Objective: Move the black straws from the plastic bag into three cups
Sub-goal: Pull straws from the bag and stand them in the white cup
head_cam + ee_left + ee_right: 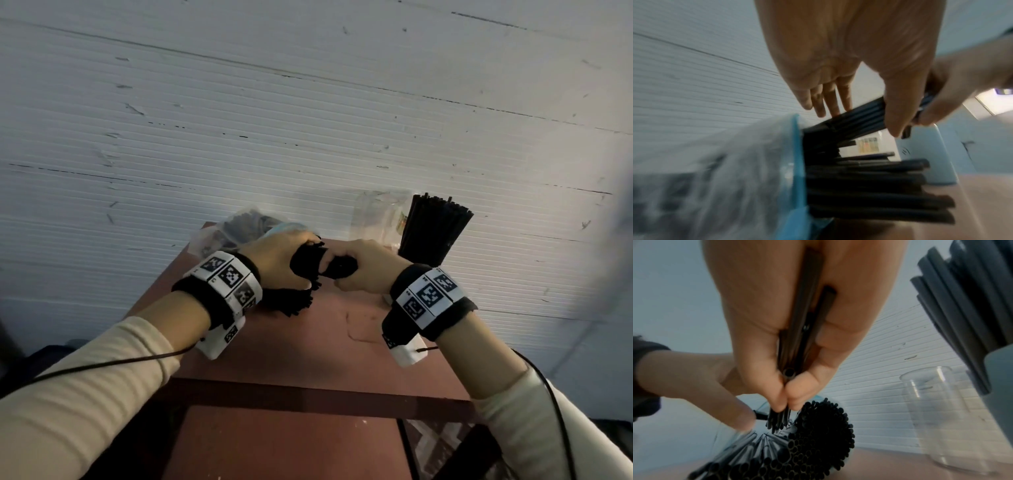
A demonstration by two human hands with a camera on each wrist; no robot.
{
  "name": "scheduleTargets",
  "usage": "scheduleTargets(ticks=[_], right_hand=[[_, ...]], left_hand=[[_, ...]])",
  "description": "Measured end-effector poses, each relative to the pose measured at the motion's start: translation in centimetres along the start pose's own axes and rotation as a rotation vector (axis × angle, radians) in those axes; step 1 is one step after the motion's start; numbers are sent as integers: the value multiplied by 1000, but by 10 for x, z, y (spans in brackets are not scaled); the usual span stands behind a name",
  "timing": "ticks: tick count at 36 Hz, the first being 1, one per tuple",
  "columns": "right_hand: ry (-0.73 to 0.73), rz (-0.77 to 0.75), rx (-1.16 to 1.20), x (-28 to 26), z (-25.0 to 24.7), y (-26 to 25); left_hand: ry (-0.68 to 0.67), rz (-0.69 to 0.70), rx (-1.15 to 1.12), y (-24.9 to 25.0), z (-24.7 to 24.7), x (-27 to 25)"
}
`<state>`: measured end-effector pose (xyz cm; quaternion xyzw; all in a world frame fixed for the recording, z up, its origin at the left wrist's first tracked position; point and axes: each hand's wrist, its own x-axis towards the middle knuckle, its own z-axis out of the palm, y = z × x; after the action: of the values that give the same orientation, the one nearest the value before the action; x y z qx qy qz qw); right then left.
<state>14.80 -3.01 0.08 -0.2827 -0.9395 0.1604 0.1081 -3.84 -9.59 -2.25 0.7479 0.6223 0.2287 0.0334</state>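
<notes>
The clear plastic bag (233,228) with a blue strip (796,162) lies on its side on the red table (308,342), and many black straws (818,443) stick out of its mouth. My left hand (306,265) grips a bunch of these straws (859,113) between thumb and fingers just outside the bag. My right hand (786,397) pinches a smaller bunch of straws (799,337) that runs up through its palm, right next to the left hand. A pale cup (999,378) at the right is filled with upright straws (433,229). Beside it stands a clear cup (937,418) holding no straws.
The table stands against a white ribbed wall (308,120). Its front edge (308,394) lies near my forearms, with a lower red shelf (291,445) underneath. Cables run from both wrist bands.
</notes>
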Motion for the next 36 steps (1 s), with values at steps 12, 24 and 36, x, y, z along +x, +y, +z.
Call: scheduleTargets(ticks=[12, 24, 36], right_hand=[[98, -82, 52, -43, -27, 13], [880, -324, 282, -60, -74, -13], [481, -131, -110, -44, -41, 4]], left_hand=[[133, 59, 321, 34, 16, 27], [225, -10, -455, 80, 14, 50], [-94, -143, -846, 84, 68, 46]])
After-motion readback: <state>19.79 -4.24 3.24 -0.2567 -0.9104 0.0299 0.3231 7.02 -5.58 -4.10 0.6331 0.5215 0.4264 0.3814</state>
